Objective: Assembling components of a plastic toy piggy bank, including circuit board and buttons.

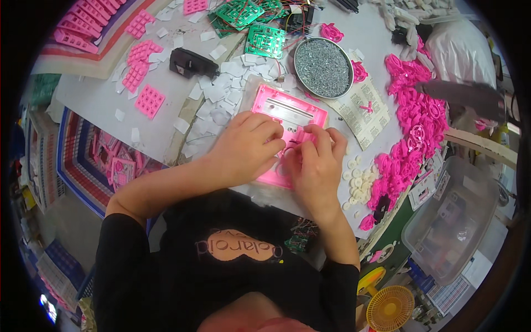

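Observation:
A pink plastic toy casing lies in front of me, its inside facing up, with a bright metal strip along its far part. My left hand rests over its left side, fingers curled together into the middle; what they hold, if anything, is hidden. My right hand bends over the right side, its fingertips closed around a thin dark piece that looks like wire. Both hands' fingertips nearly meet inside the casing. Clear plastic film shows under the near edge.
A round metal bowl of small screws stands beyond the casing. Green circuit boards, white paper slips and a black electric tool lie around it. Pink plastic parts and cream rollers are heaped right. Pink button pads lie left.

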The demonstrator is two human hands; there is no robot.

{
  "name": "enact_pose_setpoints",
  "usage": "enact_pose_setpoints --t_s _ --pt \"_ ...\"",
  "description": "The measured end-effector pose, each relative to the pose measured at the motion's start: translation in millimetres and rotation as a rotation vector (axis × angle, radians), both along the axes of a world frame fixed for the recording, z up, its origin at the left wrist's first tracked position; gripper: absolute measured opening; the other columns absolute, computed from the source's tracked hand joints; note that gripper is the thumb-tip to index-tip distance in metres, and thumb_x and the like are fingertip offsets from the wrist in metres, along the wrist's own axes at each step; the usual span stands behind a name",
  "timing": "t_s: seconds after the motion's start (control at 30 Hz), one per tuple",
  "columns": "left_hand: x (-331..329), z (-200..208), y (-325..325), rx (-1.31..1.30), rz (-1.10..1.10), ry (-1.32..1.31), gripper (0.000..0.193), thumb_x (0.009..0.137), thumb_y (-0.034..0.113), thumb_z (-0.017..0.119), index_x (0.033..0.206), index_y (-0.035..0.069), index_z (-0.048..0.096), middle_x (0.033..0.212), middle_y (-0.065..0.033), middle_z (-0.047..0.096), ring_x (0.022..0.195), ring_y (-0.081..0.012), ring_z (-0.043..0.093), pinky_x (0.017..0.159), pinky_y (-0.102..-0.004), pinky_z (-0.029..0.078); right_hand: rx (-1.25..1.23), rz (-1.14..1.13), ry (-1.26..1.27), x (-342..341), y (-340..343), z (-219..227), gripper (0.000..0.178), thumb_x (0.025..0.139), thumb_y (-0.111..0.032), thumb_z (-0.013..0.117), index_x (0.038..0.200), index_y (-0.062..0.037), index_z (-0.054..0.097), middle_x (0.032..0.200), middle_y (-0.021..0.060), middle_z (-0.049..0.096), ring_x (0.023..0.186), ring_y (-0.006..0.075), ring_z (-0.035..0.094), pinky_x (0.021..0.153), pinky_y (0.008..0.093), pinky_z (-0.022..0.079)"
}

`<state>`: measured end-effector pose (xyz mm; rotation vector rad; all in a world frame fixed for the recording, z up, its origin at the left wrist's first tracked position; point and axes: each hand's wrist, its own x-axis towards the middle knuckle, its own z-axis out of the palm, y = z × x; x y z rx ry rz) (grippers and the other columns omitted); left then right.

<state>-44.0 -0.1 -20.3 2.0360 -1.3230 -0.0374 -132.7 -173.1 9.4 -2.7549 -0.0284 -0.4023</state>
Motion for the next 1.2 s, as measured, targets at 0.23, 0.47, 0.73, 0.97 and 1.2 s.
enact_pose_setpoints --t_s 0.23,0.47,0.73,0.97,1.2 --pt "-1.0 0.0 -0.3 0.004 0.01 -0.01 0.031 0.072 0.015 0.074 0.102 0.01 0.065 0.108 -0.0037 0.058 0.109 -0.0256 0.056 0.097 -0.0439 0.04 -0.228 0.051 0.143 12.9 1.0 3.1 0.02 0.07 -0.006 0.071 0.088 0.0012 0.067 0.118 0.0114 0.06 0.116 0.0391 0.05 0.086 0.045 0.045" --pt "3.6 6.5 1.2 0.025 -0.035 0.037 0.028 0.076 0.017 0.073 0.102 0.01 0.066 0.107 -0.005 0.06 0.108 -0.0283 0.057 0.096 -0.0451 0.042 -0.002 -0.108 0.095 3.1 6.5 -9.1 0.026 0.068 -0.006 0.074 0.091 -0.0034 0.063 0.118 0.0117 0.059 0.112 0.0391 0.049 0.092 0.0491 0.04" --pt "106.7 12.0 -96.9 0.122 0.138 -0.185 0.011 0.083 0.021 0.068 0.09 0.013 0.071 0.09 -0.0041 0.067 0.096 -0.0256 0.064 0.08 -0.0466 0.047 0.266 -0.183 -0.597 -12.7 -51.2 38.6 0.03 0.079 -0.007 0.075 0.103 -0.0034 0.058 0.109 0.0146 0.056 0.107 0.0299 0.052 0.093 0.0429 0.041" --pt "117.7 -13.4 -137.8 0.134 0.042 -0.36 0.01 0.084 0.026 0.067 0.084 0.016 0.072 0.087 -0.0013 0.067 0.094 -0.0221 0.064 0.085 -0.0441 0.041 0.899 -0.135 -0.742 24.3 -127.8 93.1 0.05 0.092 -0.009 0.065 0.135 0.0051 0.044 0.119 0.0234 0.059 0.099 0.032 0.064 0.088 0.0418 0.051" --pt "109.1 6.6 -111.9 0.104 -0.024 0.084 0.008 0.082 0.021 0.069 0.082 0.013 0.069 0.083 -0.0035 0.063 0.089 -0.0216 0.062 0.081 -0.0429 0.04 1.377 0.427 -0.069 64.0 -113.2 68.8 0.06 0.088 -0.011 0.071 0.141 0.0003 0.044 0.089 0.0156 0.066 0.081 0.0254 0.065 0.079 0.0383 0.055"
